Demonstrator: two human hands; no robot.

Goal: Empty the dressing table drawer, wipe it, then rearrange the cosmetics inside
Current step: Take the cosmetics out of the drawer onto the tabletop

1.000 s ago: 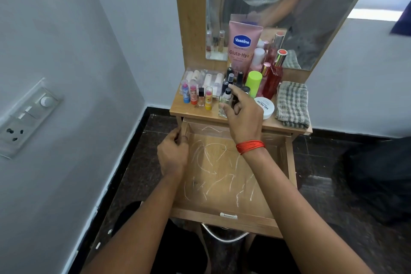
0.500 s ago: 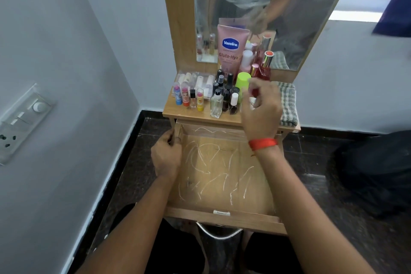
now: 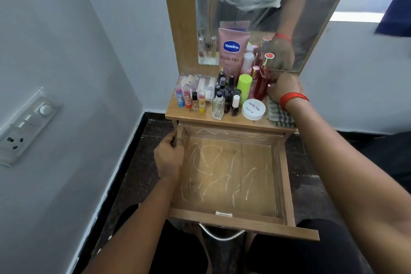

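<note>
Wooden dressing tabletop (image 3: 195, 117), upper centre, is crowded with cosmetic bottles and tubes (image 3: 232, 55). Below it the wooden drawer (image 3: 282, 173), white-streaked inside, stands pulled out. Left hand (image 3: 169, 158) grips its left wall. Right hand (image 3: 284, 87) sits on the checked cloth (image 3: 280, 117) at right, blurred, grip impossible to tell.

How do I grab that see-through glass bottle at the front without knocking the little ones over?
Pinch the clear glass bottle at its neck, under the black cap, coming from above and in front. It stands upright at the tabletop edge, but nail polish bottles crowd its right side and back, so a sideways grab would probably tip them.
</note>
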